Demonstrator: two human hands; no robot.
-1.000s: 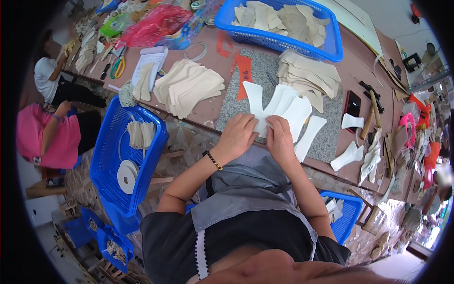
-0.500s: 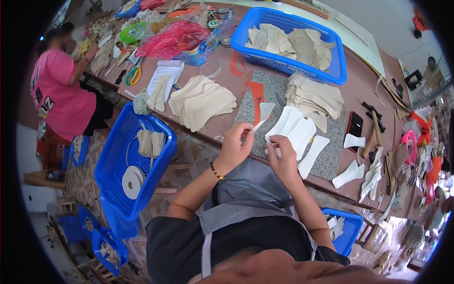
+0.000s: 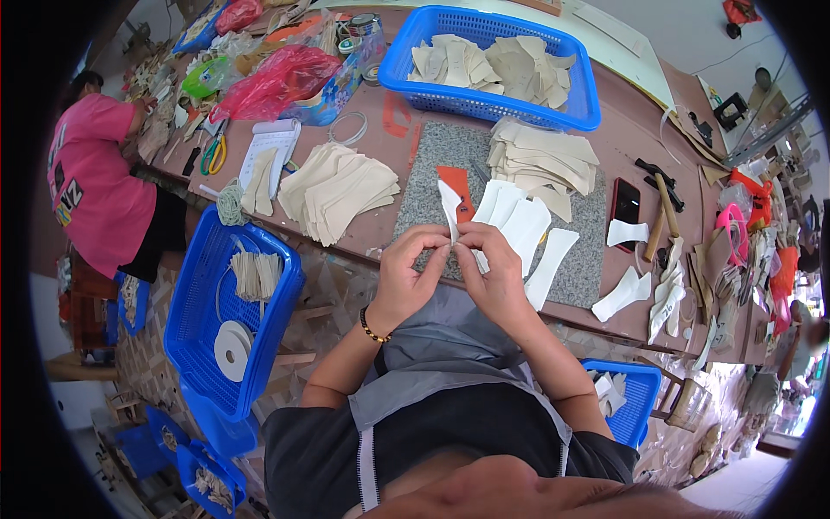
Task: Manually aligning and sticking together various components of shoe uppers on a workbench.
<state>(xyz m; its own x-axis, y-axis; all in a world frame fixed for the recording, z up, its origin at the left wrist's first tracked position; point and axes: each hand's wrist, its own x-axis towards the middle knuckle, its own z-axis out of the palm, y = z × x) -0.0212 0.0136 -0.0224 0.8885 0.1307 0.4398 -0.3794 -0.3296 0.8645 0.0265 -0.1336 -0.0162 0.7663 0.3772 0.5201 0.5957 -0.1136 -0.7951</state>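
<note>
Between my two hands stands a narrow white cut piece (image 3: 450, 208), its lower end pinched by the fingers of both. My left hand (image 3: 413, 266), with a beaded bracelet on the wrist, is closed on its left side. My right hand (image 3: 491, 270) is closed on it from the right, thumb near the other thumb. Just beyond lies an orange strip (image 3: 452, 182) on the grey speckled slab (image 3: 441, 147). A fan of white cut pieces (image 3: 522, 232) rests right of my right hand, with a single white piece (image 3: 552, 266) beside it.
Cream pieces form one pile (image 3: 333, 192) at the left and a stack (image 3: 540, 156) on the slab. A blue basket (image 3: 596, 95) of pieces stands behind. At right lie a phone (image 3: 626, 203) and a hammer (image 3: 664, 208). A blue crate (image 3: 186, 320) sits lower left; a person in pink (image 3: 95, 173) works beyond.
My right hand has left the fan of white pieces and moved left to meet my left hand at the held piece. The view has shifted slightly.
</note>
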